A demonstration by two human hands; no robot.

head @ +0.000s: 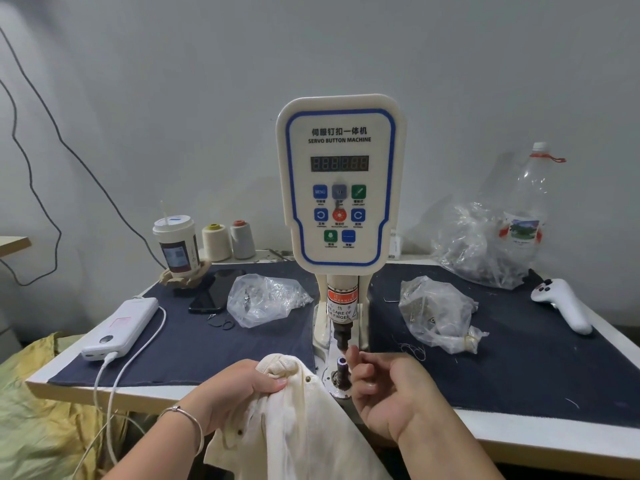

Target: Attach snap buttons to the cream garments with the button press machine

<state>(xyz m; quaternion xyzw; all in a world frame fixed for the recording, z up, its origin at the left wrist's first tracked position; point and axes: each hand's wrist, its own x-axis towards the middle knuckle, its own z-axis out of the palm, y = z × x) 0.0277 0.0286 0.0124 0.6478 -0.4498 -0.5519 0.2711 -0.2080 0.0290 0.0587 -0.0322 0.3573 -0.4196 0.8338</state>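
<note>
Loading the lower die appears to be the step in hand. At lower centre of the frame, the right hand [388,386] reaches to the lower die post [342,370] of the button press machine [341,181], its fingers [355,355] curled in close beside the post tip, directly under the upper punch [343,336]. Whether a snap part is pinched between them cannot be determined; the fingertips are partly hidden.

The left hand [239,389] grips a bunched fold of the cream garment [294,420], thumb pressed on top, holding it just left of the post. One snap button [308,378] is already set in the cloth near the gripped edge. The garment hangs off the front edge of the counter [180,393] and does not yet lie over the die.

Next move, as a judgement:
1. Withdraw the right hand from beneath the punch; the warning label [341,304] on the ram concerns fingers.
2. Draw the garment over the post so that the next button position sits centred on the die.
3. Hold the cloth flat, then actuate the press.

Supply bags stand at mid-frame: one plastic bag [266,299] left of the machine column, another plastic bag [438,317] right of it.
</note>
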